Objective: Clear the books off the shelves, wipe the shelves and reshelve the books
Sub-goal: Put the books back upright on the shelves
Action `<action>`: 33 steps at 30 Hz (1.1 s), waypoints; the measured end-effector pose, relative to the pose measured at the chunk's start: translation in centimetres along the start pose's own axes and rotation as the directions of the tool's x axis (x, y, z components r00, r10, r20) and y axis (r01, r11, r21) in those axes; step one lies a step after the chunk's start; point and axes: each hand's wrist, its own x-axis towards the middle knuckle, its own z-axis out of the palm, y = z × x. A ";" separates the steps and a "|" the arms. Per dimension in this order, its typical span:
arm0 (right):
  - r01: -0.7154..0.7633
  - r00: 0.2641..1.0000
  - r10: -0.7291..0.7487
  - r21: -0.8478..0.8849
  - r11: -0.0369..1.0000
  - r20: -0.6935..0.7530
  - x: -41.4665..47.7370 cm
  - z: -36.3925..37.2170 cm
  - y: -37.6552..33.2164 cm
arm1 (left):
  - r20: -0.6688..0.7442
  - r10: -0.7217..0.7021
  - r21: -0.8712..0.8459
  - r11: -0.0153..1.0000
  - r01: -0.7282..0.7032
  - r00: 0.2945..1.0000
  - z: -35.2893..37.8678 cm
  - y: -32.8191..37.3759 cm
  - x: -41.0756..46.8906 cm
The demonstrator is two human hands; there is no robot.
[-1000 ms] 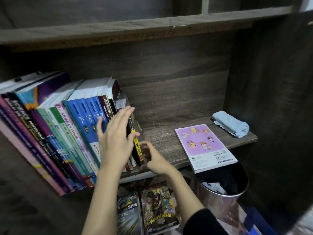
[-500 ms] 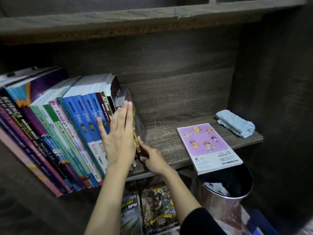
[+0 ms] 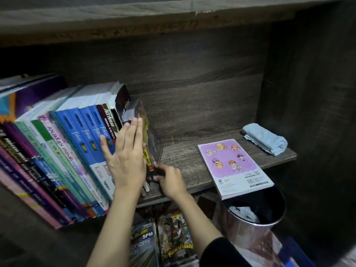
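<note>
The end book [image 3: 152, 139] is pinched at its foot by the right hand [image 3: 172, 180]; the row [image 3: 77, 147] is pressed by the flat left hand [image 3: 125, 160]. Rightward on the shelf [image 3: 185, 157] a purple book [image 3: 233, 166] and cloth [image 3: 265, 139] are laid, a bin [image 3: 256, 224] below.

a home study nook: school books [image 3: 82, 143] on a wooden shelf [image 3: 185, 162], wastebin [image 3: 256, 222] below.
</note>
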 end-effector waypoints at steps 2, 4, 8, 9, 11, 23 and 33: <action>0.027 1.000 -0.027 -0.075 0.997 0.002 -0.2 0.2 0.0 | -0.001 -0.006 0.012 1.000 0.006 1.000 0.1 0.1 0.0; 0.058 0.998 -0.052 -0.153 0.987 0.045 -0.3 0.1 -0.2 | 0.011 -0.018 0.014 1.000 0.018 1.000 0.0 0.2 0.0; 0.039 0.978 -0.017 -0.100 0.994 0.209 0.2 -2.0 -0.4 | 0.071 -0.053 -0.029 0.998 0.055 0.996 -1.0 1.0 -0.1; 0.027 0.982 -0.009 -0.096 0.995 0.189 0.4 -2.7 -0.4 | 0.067 -0.069 -0.052 0.996 0.072 0.995 -1.3 1.3 -0.1; 0.002 0.997 0.005 -0.094 0.996 0.072 0.8 -4.4 -0.3 | 0.031 -0.116 -0.131 0.984 0.119 0.993 -1.9 2.0 -0.2; -0.490 0.828 0.333 -0.293 0.821 -0.452 -2.1 -16.4 5.6 | 0.802 -0.232 -0.245 0.713 0.657 0.550 -0.5 11.3 -3.4; -0.626 0.738 0.599 0.020 0.780 -0.311 -3.4 -18.9 8.7 | 0.966 -0.077 -0.201 0.382 0.902 0.248 1.6 15.2 -5.2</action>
